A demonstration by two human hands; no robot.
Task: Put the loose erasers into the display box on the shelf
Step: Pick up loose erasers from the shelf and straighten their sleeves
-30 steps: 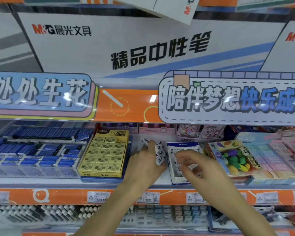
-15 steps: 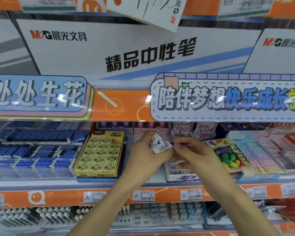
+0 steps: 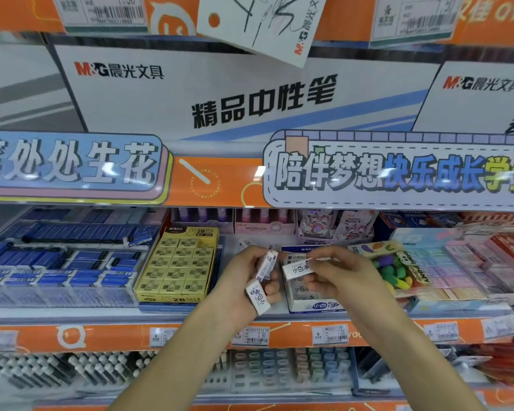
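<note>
My left hand (image 3: pixel 241 280) holds a few white erasers with blue lettering; one eraser (image 3: pixel 257 296) sticks out below the palm and another (image 3: pixel 266 264) stands between the fingers. My right hand (image 3: pixel 341 274) pinches a single white eraser (image 3: pixel 295 267) just above the white and blue display box (image 3: pixel 315 304) on the shelf. The box shows erasers inside it, partly hidden by my right hand. Another loose eraser (image 3: pixel 247 243) lies on the shelf behind my left hand.
A yellow box of 2B erasers (image 3: pixel 178 265) stands left of my hands, with blue eraser trays (image 3: pixel 57 262) beyond it. A box of colourful fruit-shaped erasers (image 3: pixel 395 265) and pastel packs (image 3: pixel 457 262) sit to the right. An orange shelf edge (image 3: pixel 190 333) carries price tags.
My right hand rose from the display box to my left hand, took one white eraser from it, and has drawn it to the right, above the box. The view shifted slightly.
</note>
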